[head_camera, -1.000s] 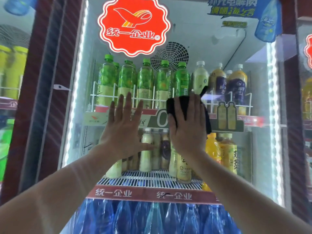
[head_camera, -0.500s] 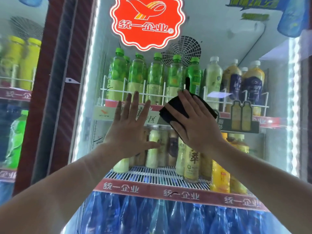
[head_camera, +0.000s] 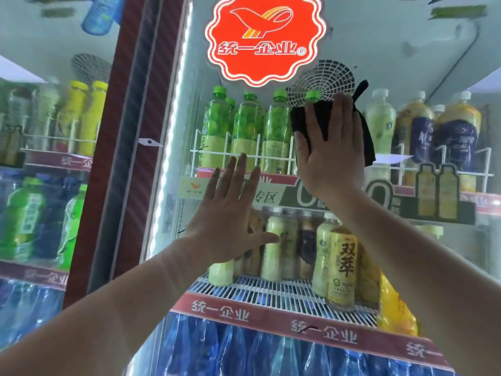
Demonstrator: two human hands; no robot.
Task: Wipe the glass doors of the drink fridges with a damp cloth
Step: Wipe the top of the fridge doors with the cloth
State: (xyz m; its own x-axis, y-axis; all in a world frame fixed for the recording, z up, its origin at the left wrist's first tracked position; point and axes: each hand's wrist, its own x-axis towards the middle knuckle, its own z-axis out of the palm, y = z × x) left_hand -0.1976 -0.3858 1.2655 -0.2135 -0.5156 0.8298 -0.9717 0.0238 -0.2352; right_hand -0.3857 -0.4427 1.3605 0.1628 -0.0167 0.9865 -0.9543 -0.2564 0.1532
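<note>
My right hand (head_camera: 329,147) presses the dark cloth (head_camera: 299,119) flat, fingers spread, high on the glass door (head_camera: 393,36). My left hand (head_camera: 230,213) braces flat below. Nothing pinches the cloth and 1 corner dangles, so I judge it may slip.

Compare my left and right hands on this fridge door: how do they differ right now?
The right hand presses a black cloth to the glass door; the left hand lies bare on the glass. The right hand sits higher, before the green bottles; the left hand is lower and further left. The left hand's fingers are splayed; the right hand's lie closer together. Both are flat, with straight fingers.
</note>
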